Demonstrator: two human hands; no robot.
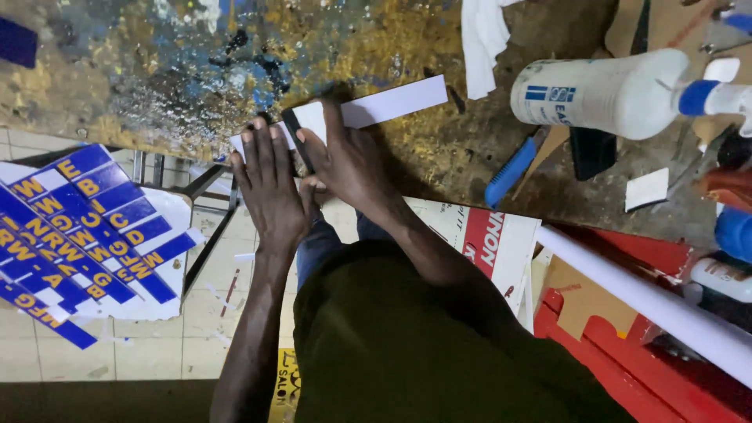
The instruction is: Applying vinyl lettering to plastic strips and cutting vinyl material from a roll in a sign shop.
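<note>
we see both hands working at the near edge of a paint-stained workbench [157, 70].

left hand [270, 184]: it lies flat, palm down, on the left end of a long white strip [384, 106]. the fingers are straight and pressed close together, tips resting on the strip's left end.

right hand [345, 160]: it sits just beside the left hand, touching it at the thumb side. the fingers close around a flat black tool [296, 139], which stands slanted across the strip between the two hands. the index finger extends forward and presses onto the strip. we cannot tell what kind of tool it is.

white strip: it lies flat on the bench, running from the hands up and to the right, slightly tilted.

surroundings: a white spray bottle [603, 92] with a blue collar lies on its side at the right, well apart from the hands. a blue-handled tool [509, 171] lies near it. a sheet of blue and yellow lettering [78, 235] rests below the bench at the left.
</note>
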